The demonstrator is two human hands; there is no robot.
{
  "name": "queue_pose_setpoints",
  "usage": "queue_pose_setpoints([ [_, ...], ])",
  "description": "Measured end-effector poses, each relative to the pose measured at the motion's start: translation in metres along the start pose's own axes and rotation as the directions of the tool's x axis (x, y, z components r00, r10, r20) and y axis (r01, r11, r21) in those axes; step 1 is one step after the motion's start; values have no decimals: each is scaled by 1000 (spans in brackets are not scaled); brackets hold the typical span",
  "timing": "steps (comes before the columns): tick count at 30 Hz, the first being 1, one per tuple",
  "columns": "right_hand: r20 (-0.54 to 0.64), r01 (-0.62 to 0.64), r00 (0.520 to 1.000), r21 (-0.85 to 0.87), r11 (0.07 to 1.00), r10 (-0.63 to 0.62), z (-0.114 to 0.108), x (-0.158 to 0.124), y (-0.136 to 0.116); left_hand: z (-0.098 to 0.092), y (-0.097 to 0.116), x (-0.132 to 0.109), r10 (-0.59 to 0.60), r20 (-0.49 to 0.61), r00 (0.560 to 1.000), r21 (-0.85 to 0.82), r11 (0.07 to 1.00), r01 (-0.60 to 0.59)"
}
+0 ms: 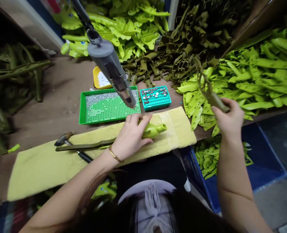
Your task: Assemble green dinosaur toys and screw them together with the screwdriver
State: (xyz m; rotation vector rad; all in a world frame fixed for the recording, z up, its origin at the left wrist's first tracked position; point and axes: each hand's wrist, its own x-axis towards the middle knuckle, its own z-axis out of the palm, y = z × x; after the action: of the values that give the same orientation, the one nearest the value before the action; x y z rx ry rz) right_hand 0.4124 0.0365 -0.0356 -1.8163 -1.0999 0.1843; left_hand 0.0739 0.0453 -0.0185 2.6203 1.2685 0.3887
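Note:
My left hand (pixel 132 136) is closed over a lime-green moulded plastic part (pixel 158 130) on the folded yellow cloth (pixel 43 171). A long olive-green plastic strip (pixel 85 146) runs leftward from under this hand. Out to the right, my right hand (pixel 229 120) grips an olive-green plastic part (pixel 212 97) by its lower end, holding it raised near the lime-green pile. A grey electric screwdriver (pixel 115 72) hangs tilted just above my left hand, its tip near my fingers and touched by neither hand. Below the strip lies a hammer (pixel 83 156) with a black handle.
Behind the cloth stand a green tray (pixel 82 108) of small screws, a teal tray (pixel 155 105) of small round metal pieces and a yellow container (pixel 96 77). Lime-green parts (pixel 267 77) and olive parts (pixel 182 48) are heaped around. A blue bin (pixel 267 161) sits below the table edge.

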Motion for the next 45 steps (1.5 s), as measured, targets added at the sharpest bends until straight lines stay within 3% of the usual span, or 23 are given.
queue_pose_setpoints([
  [2,-88,-107,986,297,949,139,-10,-7,-3,-4,8,-3,21,1,1000,54,998,-21],
  [3,-82,-149,975,451,880,206,-13,-12,-3,-6,12,-4,38,5,999,67,997,-39],
  [5,53,-257,947,716,648,317,-15,-24,-5,-7,20,-5,74,40,996,84,993,-77],
  [7,244,-378,908,827,416,340,-10,-36,-6,-6,27,-4,104,85,991,103,988,-112],
  [10,458,-518,853,803,294,252,6,-51,-12,-6,33,1,138,126,982,135,979,-155],
  [12,537,-566,824,774,285,179,21,-59,-17,-7,34,5,165,152,975,144,972,-187],
  [14,500,-526,850,788,320,164,37,-67,-22,-8,31,8,164,175,971,134,973,-188],
  [16,383,-419,907,783,460,175,51,-75,-24,-8,27,9,128,182,975,111,982,-150],
  [18,314,-311,941,673,671,121,62,-81,-23,-9,21,10,75,181,981,86,992,-92],
  [19,331,-272,940,594,757,78,66,-84,-21,-8,19,10,52,183,982,78,995,-67],
  [21,423,-234,906,483,844,9,71,-87,-20,-8,14,12,24,198,980,73,997,-39],
  [23,525,-242,849,492,836,-62,73,-87,-21,-8,12,14,10,222,975,78,997,-28],
  [28,732,-308,612,569,763,-299,79,-79,-31,-8,8,22,-31,256,966,61,998,16],
  [35,816,-517,506,546,659,-280,86,-72,-29,-5,3,25,-26,218,976,-8,1000,28],
  [39,830,-595,525,517,616,-189,91,-76,-39,-3,-3,27,9,191,982,-61,998,3],
  [43,817,-616,575,469,634,-46,98,-86,-52,-4,-9,26,30,193,981,-91,996,-13],
  [45,792,-657,610,487,576,25,101,-92,-57,-5,-11,25,23,191,981,-89,996,-6],
])
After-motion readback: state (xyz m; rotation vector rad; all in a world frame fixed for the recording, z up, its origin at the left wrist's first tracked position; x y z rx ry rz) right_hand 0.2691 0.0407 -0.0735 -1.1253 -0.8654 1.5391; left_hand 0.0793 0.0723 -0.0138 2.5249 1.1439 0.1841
